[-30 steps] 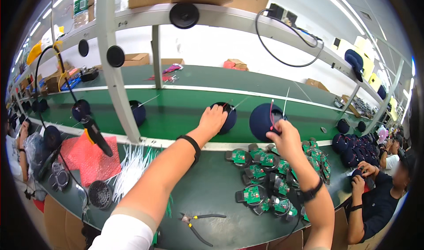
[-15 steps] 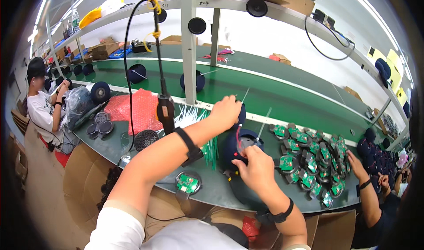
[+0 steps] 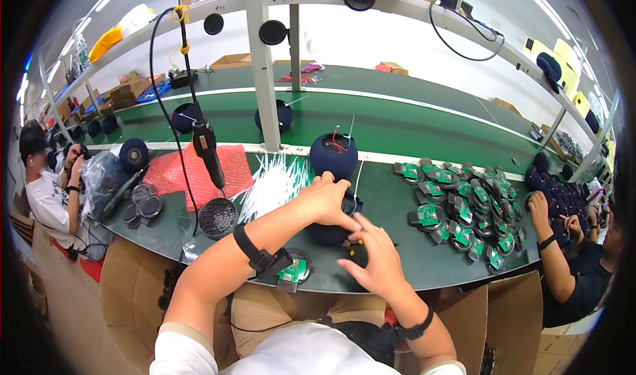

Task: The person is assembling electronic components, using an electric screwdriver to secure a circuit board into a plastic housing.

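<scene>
My left hand (image 3: 326,200) grips the top of a dark blue round speaker shell (image 3: 329,232) that rests on the dark green worktable (image 3: 391,262), close to its near edge. My right hand (image 3: 375,257) is against the shell's right side, fingers and thumb closing on its lower edge. What is between the fingertips is too small to tell. A second dark blue shell (image 3: 333,155) with red wires and a white tie sticking up stands just behind. A small green circuit board in a black ring (image 3: 293,269) lies under my left wrist.
White cable ties (image 3: 275,179) are piled left of the shells. Several green board modules (image 3: 464,209) lie to the right. A hanging electric screwdriver (image 3: 207,153), red bubble wrap (image 3: 173,173) and a black round grille (image 3: 217,217) sit left. Seated people work at far left (image 3: 46,196) and right (image 3: 576,269).
Both hands reached to the shells by the green conveyor, then drew one shell back toward me. It now rests near the table's front edge with both hands on it.
</scene>
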A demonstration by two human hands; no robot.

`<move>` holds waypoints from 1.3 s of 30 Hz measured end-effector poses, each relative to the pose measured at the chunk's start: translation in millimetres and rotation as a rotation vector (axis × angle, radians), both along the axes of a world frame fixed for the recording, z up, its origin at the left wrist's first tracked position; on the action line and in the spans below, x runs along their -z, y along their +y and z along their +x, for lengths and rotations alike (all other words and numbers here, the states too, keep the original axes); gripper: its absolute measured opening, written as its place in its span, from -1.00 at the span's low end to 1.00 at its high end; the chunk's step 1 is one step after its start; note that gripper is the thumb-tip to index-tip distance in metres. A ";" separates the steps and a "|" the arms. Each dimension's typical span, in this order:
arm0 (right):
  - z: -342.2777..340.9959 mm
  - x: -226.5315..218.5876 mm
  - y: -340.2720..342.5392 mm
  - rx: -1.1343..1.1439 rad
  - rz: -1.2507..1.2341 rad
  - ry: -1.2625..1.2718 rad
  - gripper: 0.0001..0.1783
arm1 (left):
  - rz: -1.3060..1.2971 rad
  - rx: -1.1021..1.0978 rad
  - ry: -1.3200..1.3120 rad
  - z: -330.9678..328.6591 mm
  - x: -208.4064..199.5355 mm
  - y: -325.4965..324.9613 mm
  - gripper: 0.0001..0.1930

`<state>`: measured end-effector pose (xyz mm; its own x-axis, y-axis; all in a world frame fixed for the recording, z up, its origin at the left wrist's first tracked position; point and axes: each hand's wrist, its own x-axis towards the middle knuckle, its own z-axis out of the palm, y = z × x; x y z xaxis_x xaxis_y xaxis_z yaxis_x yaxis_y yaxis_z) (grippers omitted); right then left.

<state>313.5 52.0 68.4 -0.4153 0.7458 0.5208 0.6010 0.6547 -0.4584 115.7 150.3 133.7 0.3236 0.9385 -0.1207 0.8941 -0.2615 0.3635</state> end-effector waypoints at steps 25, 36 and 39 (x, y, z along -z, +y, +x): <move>120.4 29.7 -73.9 0.523 -0.404 0.014 -0.54 | -0.073 0.459 -0.171 54.0 14.9 -36.5 -0.20; 84.5 32.0 -53.4 0.312 -0.197 0.165 -0.40 | -0.144 0.478 -0.353 54.0 21.5 -35.2 -0.37; 76.3 32.5 -43.1 0.323 -0.274 0.156 -0.39 | -0.147 0.484 -0.365 52.1 21.8 -35.3 -0.39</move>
